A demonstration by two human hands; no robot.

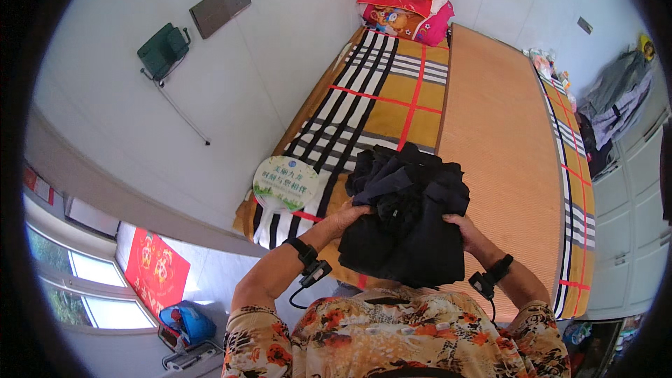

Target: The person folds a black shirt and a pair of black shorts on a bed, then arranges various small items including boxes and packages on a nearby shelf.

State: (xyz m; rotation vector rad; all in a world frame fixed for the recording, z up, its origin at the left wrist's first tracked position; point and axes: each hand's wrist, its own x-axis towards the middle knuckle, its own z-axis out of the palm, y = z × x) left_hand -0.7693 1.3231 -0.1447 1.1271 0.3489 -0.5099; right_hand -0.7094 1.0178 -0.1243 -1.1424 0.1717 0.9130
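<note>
A bunched black garment [404,241] lies close in front of my body, over the near edge of a bed. My left hand [353,216] grips its left side, the fingers partly hidden by the cloth. On the opposite side my right hand [462,228] holds the garment, its thumb on top and the other fingers mostly hidden underneath. Dark ruffled folds are heaped at the far end of the cloth. A round hand fan [286,184] with printed writing rests on the bed to the left of my left hand.
A striped checked blanket [399,89] and a tan woven mat [499,115] cover the bed. Red pillows [396,0] are stacked at its far end. Clothes [617,100] hang at the right, above white cabinets [611,231]. A blue bag [194,321] stands at lower left.
</note>
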